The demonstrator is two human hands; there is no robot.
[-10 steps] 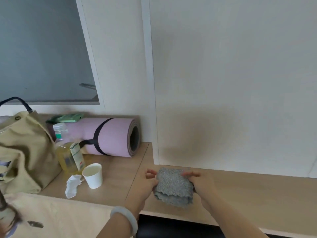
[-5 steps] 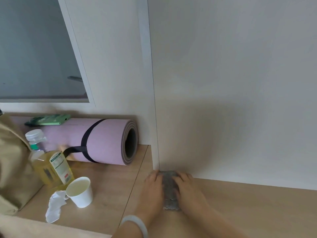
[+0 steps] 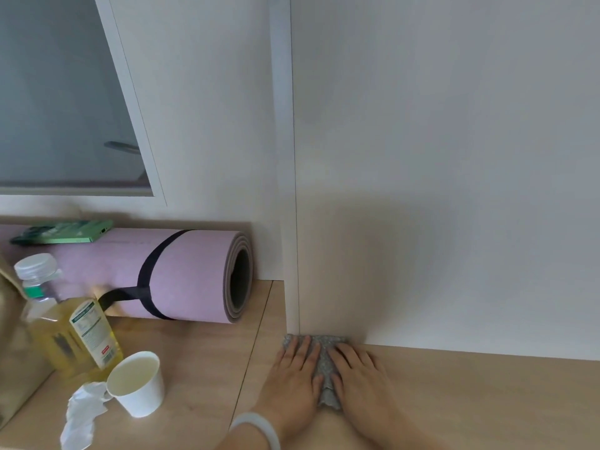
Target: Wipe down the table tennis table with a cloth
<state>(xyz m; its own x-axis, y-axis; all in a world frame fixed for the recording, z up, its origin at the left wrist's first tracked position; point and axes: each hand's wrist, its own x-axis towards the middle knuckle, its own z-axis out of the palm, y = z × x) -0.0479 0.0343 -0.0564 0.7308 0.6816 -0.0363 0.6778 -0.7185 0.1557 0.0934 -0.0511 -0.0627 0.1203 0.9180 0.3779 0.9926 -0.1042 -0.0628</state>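
flat hands (image 3: 324, 381), nubbly grey cloth (image 3: 324, 365)

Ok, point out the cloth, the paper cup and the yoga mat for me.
grey cloth (image 3: 322, 365), head view, on the uncovered grey strip down its middle.
paper cup (image 3: 146, 401), head view, on its white outer wall.
rolled pink mat (image 3: 191, 271), head view, on its pink side, right of the black strap.

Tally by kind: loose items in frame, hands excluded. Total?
Grey fuzzy cloth: 1
Pink rolled foam mat: 1
Green flat phone: 1
Clear plastic bottle of yellow liquid: 1
White paper cup: 1
White crumpled tissue: 1
Tan fabric bag, cut off: 1
Total: 7
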